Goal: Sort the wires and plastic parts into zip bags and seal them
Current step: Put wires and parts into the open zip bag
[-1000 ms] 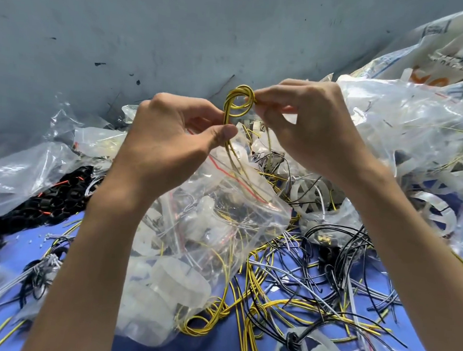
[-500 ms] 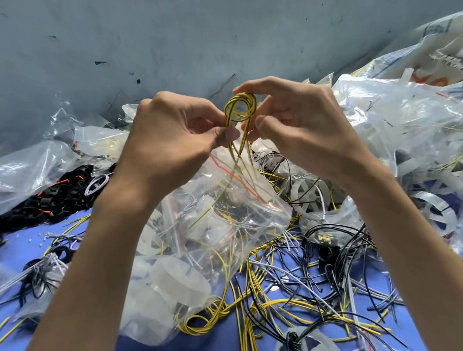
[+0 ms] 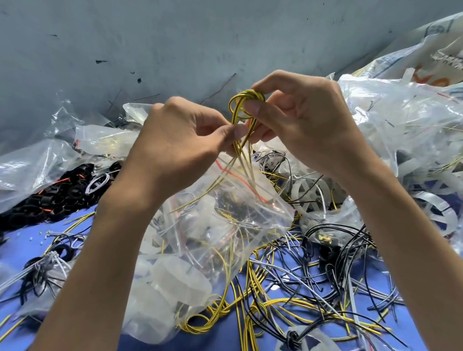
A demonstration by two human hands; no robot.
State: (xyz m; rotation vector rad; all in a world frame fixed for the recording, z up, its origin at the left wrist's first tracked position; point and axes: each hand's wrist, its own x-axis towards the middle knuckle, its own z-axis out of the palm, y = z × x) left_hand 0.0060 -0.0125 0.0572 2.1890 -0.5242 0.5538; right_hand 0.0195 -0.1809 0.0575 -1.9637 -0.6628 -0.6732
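Both hands are up over the mess with a yellow-black wire (image 3: 246,99) between them. The left grip (image 3: 178,142) pinches the strands just under the loop, thumb against finger. The right grip (image 3: 306,125) has thumb and fingers curled round the coiled loop itself. The wire's tails hang down to the clear bag (image 3: 230,218) right below. Can't tell if they're inside it or just behind the film. The bag lies on the blue table (image 3: 214,346), with loose wires (image 3: 305,277) to its right and black rings (image 3: 47,199) to its left.
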